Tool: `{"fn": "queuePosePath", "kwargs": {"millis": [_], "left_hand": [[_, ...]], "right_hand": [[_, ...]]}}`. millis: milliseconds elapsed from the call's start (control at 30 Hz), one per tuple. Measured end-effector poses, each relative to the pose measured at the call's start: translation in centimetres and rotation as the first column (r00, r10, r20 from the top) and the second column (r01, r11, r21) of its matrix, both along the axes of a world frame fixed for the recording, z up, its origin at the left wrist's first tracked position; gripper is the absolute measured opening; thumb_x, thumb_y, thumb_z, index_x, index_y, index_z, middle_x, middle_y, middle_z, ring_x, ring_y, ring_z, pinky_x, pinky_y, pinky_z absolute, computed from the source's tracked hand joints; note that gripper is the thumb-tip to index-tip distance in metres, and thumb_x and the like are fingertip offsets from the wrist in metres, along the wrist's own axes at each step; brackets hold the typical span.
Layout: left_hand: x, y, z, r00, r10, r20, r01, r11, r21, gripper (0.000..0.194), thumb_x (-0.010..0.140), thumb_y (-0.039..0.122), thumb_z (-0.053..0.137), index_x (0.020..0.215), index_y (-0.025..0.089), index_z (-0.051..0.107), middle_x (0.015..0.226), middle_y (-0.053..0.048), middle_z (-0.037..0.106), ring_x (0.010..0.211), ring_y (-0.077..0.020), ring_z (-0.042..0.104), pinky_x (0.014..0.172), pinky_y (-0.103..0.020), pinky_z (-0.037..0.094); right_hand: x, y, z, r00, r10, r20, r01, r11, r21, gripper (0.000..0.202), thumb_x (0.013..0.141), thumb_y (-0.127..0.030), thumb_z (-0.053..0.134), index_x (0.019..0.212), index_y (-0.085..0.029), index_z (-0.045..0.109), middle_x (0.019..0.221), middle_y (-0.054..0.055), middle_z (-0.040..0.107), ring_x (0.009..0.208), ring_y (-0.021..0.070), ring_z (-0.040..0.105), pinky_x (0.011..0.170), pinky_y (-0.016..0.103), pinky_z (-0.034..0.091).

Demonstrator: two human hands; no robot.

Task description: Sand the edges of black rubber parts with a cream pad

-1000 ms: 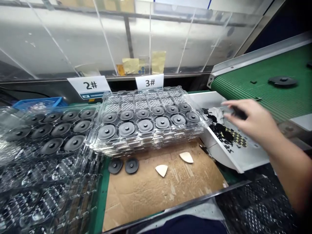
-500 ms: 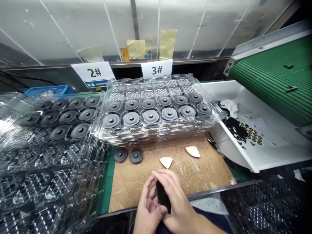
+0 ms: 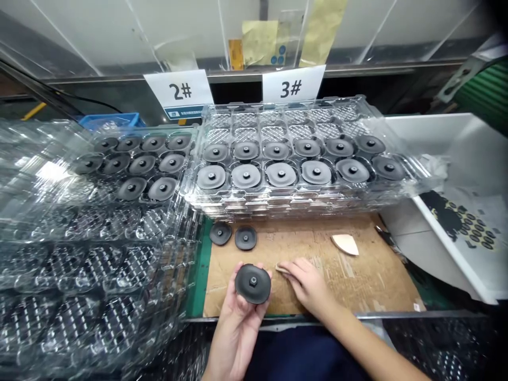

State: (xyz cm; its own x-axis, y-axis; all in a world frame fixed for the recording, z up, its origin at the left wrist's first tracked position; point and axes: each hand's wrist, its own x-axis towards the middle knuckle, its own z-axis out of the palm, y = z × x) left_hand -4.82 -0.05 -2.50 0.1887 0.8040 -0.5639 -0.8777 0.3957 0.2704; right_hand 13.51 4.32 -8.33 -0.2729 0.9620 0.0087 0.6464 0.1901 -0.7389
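My left hand (image 3: 240, 317) grips a round-cornered black disc (image 3: 260, 291) by its edges, its face with the small centre knob turned up. To the right, my right hand (image 3: 307, 283) pinches a small cream-white wedge-shaped pad (image 3: 281, 269), mostly hidden by the fingers, just over the cardboard sheet (image 3: 373, 286). A second cream wedge-shaped pad (image 3: 346, 244) lies on the cardboard further right. Beyond my left hand, two more black discs, one at the left (image 3: 220, 233) and one beside it (image 3: 245, 238), rest near the sheet's left edge.
A stack of clear plastic trays (image 3: 297, 198) stands behind the cardboard, its front rows filled with black discs. More clear trays (image 3: 107, 233) are on the left. On the right is a white bin (image 3: 448, 238) with small black parts. A blue basket (image 3: 111, 120) sits at the back left.
My hands have separated. The left now shows the disc face up, while the right has moved away and picked up the nearer cream pad. The view has shifted right and down.
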Motion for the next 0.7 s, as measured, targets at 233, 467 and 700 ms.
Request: {"fn": "queuePosePath", "kwargs": {"millis": [233, 467, 700], "left_hand": [[1.1, 0.1, 0.0, 0.993, -0.086, -0.081, 0.091, 0.994, 0.061, 0.052, 0.077, 0.021, 0.060, 0.126, 0.030, 0.045, 0.119, -0.007, 0.060, 0.108, -0.0209, 0.055, 0.096, -0.033, 0.040], [2.3, 0.3, 2.0, 0.962, -0.158, -0.222, 0.168, 0.985, 0.026, 0.053, 0.065, 0.030, 0.072, 0.115, 0.026, 0.057, 0.107, -0.006, 0.065, 0.095, -0.0210, 0.061, 0.089, -0.032, 0.045], [3.4, 0.6, 4.0, 0.947, -0.257, -0.195, 0.269, 0.963, 0.037, 0.052, 0.052, 0.027, 0.080, 0.102, 0.025, 0.065, 0.106, -0.004, 0.067, 0.096, -0.0177, 0.060, 0.084, -0.023, 0.045]], "right_hand": [[-3.1, 0.6, 10.5, 0.983, 0.111, -0.146, -0.091, 0.987, 0.134, 0.026, 0.088, -0.021, 0.044, 0.111, -0.020, 0.054, 0.095, 0.005, 0.062, 0.085, 0.0166, 0.056, 0.076, 0.030, 0.044], [-3.6, -0.6, 13.7, 0.966, 0.231, -0.120, -0.223, 0.972, 0.077, 0.022, 0.085, -0.012, 0.044, 0.102, -0.018, 0.057, 0.090, 0.003, 0.064, 0.079, 0.0154, 0.055, 0.074, 0.031, 0.040], [0.2, -2.6, 14.2, 0.945, 0.283, -0.165, -0.262, 0.955, 0.137, 0.022, 0.082, -0.007, 0.046, 0.099, -0.017, 0.056, 0.080, 0.001, 0.063, 0.067, 0.0117, 0.053, 0.066, 0.027, 0.037]]}}
